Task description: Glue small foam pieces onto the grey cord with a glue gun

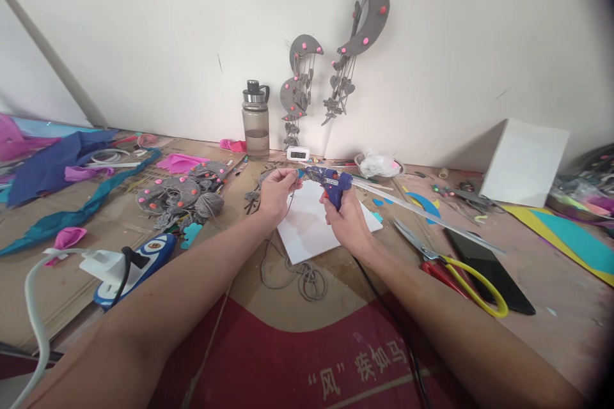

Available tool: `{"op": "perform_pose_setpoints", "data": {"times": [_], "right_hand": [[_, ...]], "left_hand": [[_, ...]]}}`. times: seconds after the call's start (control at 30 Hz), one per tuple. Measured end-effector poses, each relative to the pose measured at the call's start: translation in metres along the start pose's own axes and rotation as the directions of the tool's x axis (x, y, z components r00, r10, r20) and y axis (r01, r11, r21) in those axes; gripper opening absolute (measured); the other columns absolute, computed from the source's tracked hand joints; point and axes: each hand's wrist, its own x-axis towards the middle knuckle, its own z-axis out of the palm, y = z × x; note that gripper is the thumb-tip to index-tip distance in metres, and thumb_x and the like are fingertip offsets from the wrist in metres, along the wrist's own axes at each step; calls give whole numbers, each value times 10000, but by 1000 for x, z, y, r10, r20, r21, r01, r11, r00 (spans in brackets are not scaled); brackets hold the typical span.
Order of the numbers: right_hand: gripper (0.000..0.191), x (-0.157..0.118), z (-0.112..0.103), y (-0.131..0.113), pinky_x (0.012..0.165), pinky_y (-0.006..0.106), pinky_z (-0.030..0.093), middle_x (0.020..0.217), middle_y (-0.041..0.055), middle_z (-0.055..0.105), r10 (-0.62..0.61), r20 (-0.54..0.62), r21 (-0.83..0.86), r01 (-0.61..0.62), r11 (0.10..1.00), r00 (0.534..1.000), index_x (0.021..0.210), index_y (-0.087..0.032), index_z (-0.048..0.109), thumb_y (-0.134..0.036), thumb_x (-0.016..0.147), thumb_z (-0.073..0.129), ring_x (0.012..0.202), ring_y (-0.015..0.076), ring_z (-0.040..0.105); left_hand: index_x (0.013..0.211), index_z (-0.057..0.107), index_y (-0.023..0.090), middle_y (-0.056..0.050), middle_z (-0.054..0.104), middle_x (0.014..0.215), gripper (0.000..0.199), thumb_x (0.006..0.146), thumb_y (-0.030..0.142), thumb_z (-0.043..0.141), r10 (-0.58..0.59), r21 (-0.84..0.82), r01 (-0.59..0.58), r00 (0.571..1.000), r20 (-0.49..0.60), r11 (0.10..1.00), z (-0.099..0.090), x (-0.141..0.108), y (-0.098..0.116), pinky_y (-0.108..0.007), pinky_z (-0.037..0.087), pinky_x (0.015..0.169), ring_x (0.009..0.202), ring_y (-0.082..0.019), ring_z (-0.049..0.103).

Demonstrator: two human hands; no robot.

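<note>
My right hand [352, 220] is wrapped round the handle of a blue hot glue gun [336, 186]. A long clear glue stick [426, 212] sticks out of its back end. The gun's tip points left, close to the fingertips of my left hand [277, 195]. That hand is closed in a pinch on grey yarn [290, 199], and a strand hangs down from the fingers. What else lies between the fingertips is too small to make out. Below both hands lies a white board [307, 230]. More loose yarn [311, 281] is coiled on the cardboard in front of it.
Yellow-handled scissors [451, 268] and a black phone [499, 275] lie right. A power strip [139, 268] and a grey moon ornament [167, 197] are left. A water bottle [256, 124] stands against the wall. The gun's black cord [391, 313] runs beside my right forearm.
</note>
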Motion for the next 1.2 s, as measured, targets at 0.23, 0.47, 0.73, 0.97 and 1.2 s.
{"op": "perform_pose_setpoints", "data": {"times": [0.23, 0.47, 0.73, 0.97, 1.2], "right_hand": [[184, -1, 0, 0, 632, 335, 456, 970, 72, 614, 16, 2, 4, -16, 1000, 1000, 1017, -212, 396, -281, 858, 460, 699, 168, 570], [172, -1, 2, 0, 623, 335, 458, 960, 76, 614, 11, 14, 17, -11, 1000, 1000, 991, -215, 402, -301, 860, 474, 712, 177, 573], [182, 0, 1, 3, 605, 336, 473, 962, 75, 598, 9, -19, 14, -9, 1000, 1000, 1011, -218, 392, -290, 860, 464, 710, 177, 580], [204, 0, 1, 1, 607, 339, 476, 966, 78, 609, 27, -12, 14, -27, 1000, 1000, 1021, -214, 398, -303, 856, 479, 706, 179, 584], [216, -3, 4, 2, 633, 363, 482, 966, 88, 618, 6, -3, 19, -6, 1000, 1000, 1040, -210, 411, -320, 863, 470, 741, 198, 593]], "left_hand": [[721, 614, 144, -2, 610, 647, 244, 615, 261, 800, 1, 3, -1, 1000, -8, 1000, 0, 2, 0, -274, 472, 629, 598, -110, 589], [722, 613, 147, 1, 611, 640, 234, 617, 252, 793, -2, -4, 2, 1000, 0, 1000, 1, 1, 0, -270, 468, 623, 594, -109, 589], [723, 613, 147, -2, 621, 649, 246, 612, 259, 802, -15, -18, 15, 1000, -17, 1000, 1, 1, 1, -270, 475, 627, 585, -105, 590], [705, 611, 141, 8, 602, 621, 226, 614, 237, 795, -22, -27, 21, 999, -25, 999, 3, 0, 2, -268, 477, 618, 571, -104, 590], [707, 610, 143, 7, 600, 625, 206, 644, 236, 782, -20, -3, 20, 1000, -9, 1000, 2, 1, -1, -276, 481, 628, 558, -102, 590]]}}
